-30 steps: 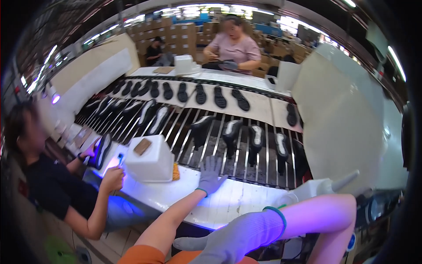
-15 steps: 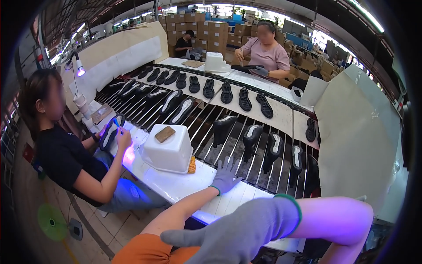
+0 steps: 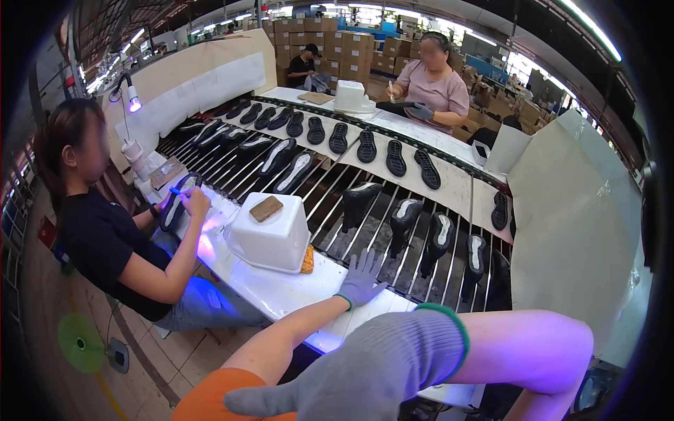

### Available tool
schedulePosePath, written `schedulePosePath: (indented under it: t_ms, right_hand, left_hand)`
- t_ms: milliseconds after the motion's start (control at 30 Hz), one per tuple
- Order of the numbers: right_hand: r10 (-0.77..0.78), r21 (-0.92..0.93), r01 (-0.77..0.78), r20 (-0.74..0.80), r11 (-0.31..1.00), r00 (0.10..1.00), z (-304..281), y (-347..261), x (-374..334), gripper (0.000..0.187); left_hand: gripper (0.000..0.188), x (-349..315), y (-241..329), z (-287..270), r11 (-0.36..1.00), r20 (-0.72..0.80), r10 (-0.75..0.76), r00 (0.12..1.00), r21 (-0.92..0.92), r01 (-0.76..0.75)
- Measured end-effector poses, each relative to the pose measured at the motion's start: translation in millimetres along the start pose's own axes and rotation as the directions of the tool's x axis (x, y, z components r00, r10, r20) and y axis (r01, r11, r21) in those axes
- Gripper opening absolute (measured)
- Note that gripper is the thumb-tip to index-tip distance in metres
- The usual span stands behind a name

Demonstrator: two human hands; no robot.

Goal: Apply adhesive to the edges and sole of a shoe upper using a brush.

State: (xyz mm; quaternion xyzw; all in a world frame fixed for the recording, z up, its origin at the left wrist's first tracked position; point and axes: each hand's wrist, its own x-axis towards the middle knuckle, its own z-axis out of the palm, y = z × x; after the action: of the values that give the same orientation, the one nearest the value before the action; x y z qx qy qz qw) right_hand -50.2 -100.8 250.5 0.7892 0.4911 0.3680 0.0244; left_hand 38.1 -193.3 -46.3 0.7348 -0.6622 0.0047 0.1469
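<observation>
Left hand at rest on rack edge; right hand shifted, no shoe visibly held

Left hand: at the centre of the frame, where the white table meets the rack. Its fingers are spread and it holds nothing. Position is essentially unchanged from half a second ago.

Right hand: large at the lower edge. It has moved slightly toward the left of the frame, with its thumb apart and now lower. The other fingers are out of sight; their state, and any grip, cannot be told.

Shoes: the nearest shoe is on the rack beyond the left fingertips, apart from them, pale underside up. Black soles line up at upper centre. A white box stands left of the left hand.

Assessment: only the right hand's shift is notable, and no shoe is evidently displaced by it; handling here appears paused. At frame left, a co-worker holds a blue tool close to another shoe.
</observation>
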Motion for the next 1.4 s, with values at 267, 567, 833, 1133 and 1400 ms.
schedulePosePath:
  t_ms: [267, 567, 833, 1133, 1400]
  right_hand:
    - [-0.094, -0.015, 0.093, -0.036, 0.996, 0.995, -9.4, 13.9, 2.5, 0.055]
    - [-0.224, -0.014, 0.224, -0.115, 0.974, 0.968, -8.3, 27.8, 19.1, 0.054]
    - [-0.339, 0.018, 0.352, -0.228, 0.936, 0.913, 6.8, 36.1, 41.5, 0.053]
    - [-0.409, 0.06, 0.454, -0.341, 0.889, 0.846, 24.1, 36.1, 61.8, 0.052]
    - [-0.334, -0.009, 0.342, -0.248, 0.94, 0.909, -1.6, 32.9, 35.0, 0.051]
  left_hand:
    - [0.083, 1.7, 0.1, 0.7, 1.0, -0.044, 0.016, 0.999, 0.021, -0.015]
    - [0.081, -1.3, 3.3, 4.8, 1.0, -0.038, 0.009, 0.999, -0.007, -0.009]
    - [0.078, -0.5, 7.2, -6.5, 1.0, 0.019, -0.005, 1.0, 0.007, 0.005]
    - [0.08, -4.5, 1.0, -4.7, 0.999, -0.026, 0.009, 1.0, -0.046, -0.01]
    - [0.081, 0.9, 3.6, 1.2, 1.0, -0.027, 0.001, 1.0, -0.007, -0.002]
